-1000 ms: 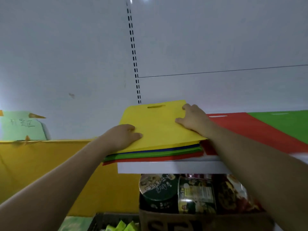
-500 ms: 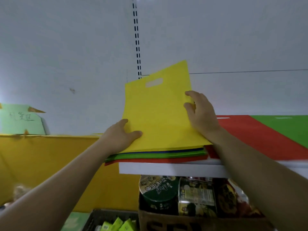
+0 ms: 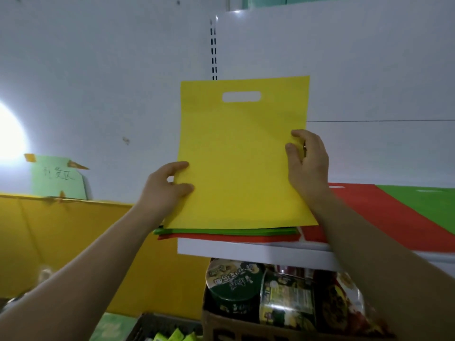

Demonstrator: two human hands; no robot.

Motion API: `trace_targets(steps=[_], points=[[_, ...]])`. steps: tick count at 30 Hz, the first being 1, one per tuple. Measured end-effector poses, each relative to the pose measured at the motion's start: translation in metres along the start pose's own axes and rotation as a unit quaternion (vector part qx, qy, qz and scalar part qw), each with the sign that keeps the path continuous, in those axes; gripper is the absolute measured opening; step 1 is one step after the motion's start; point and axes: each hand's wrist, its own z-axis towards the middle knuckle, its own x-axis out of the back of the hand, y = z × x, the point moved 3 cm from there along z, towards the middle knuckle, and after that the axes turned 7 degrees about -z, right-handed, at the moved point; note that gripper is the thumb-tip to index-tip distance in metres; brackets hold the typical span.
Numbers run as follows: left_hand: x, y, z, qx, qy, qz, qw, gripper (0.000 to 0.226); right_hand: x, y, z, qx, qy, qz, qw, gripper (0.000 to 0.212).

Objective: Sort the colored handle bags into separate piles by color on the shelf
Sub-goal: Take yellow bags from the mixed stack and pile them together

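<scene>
A yellow handle bag [image 3: 241, 156] stands nearly upright in front of me, its cut-out handle at the top. My left hand [image 3: 165, 188] pinches its left edge and my right hand [image 3: 307, 163] grips its right edge. Under its lower edge a mixed stack of bags [image 3: 229, 233] lies on the white shelf [image 3: 246, 251]; green and red layers show at the front. To the right on the shelf lie a red bag pile [image 3: 384, 217] and, further right, a green bag pile [image 3: 428, 203].
A cardboard box of instant noodle cups [image 3: 270, 299] sits under the shelf. A yellow panel [image 3: 61, 242] with a taped green paper sign [image 3: 56, 180] stands at left. A slotted shelf upright [image 3: 213, 50] runs up the white wall. A dark crate [image 3: 160, 328] is at the bottom.
Both hands have lifted the yellow bag off the mixed stack, from lying flat to almost upright. The camera view has tilted upward a little.
</scene>
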Motion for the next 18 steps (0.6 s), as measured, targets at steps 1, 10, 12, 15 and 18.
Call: trace_targets(steps=[1,10,12,15,18], points=[[0.001,0.002,-0.001,-0.012,0.011,0.009,1.0,0.044,0.001,-0.003,0.002,-0.009,-0.007,0.002,1.0,0.028],[0.019,0.024,-0.003,-0.163,0.018,0.069,0.984,0.048,0.011,-0.028,0.021,-0.118,-0.112,0.011,0.987,0.037],[0.024,0.026,-0.002,-0.174,0.01,0.07,0.982,0.049,0.018,-0.032,0.024,-0.13,-0.119,-0.009,0.984,0.041],[0.027,0.028,-0.002,-0.183,-0.011,0.053,0.982,0.049,0.033,-0.042,0.023,-0.142,-0.113,-0.024,0.983,0.046],[0.023,0.031,-0.007,-0.195,-0.046,0.027,0.979,0.049,0.051,-0.054,0.018,-0.168,-0.105,-0.013,0.98,0.053]])
